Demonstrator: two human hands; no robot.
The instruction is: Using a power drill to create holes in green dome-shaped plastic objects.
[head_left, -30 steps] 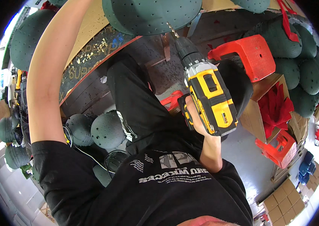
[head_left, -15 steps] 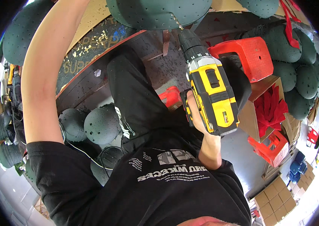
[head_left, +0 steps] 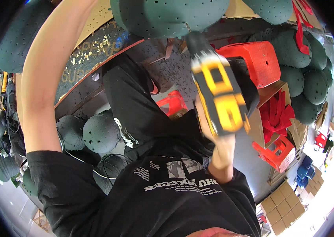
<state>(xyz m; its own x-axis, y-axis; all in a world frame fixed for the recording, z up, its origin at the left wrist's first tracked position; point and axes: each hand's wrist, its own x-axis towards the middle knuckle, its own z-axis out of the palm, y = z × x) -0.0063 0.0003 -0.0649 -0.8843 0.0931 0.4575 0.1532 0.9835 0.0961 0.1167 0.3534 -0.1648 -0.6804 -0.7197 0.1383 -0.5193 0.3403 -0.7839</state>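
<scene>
Hole-dotted dark green dome (head_left: 167, 19), up and left of biggest red plastic stool (head_left: 267, 63). Yellow-and-black cordless drill (head_left: 230, 112) just left of stool, kinda blurry, drill bit (head_left: 188, 27) right at dome's wall, can't tell how deep. Right hand (head_left: 203, 118) wrapped round drill grip, fingers mostly hidden. Left hand out of frame, so can't tell those fingers.
</scene>
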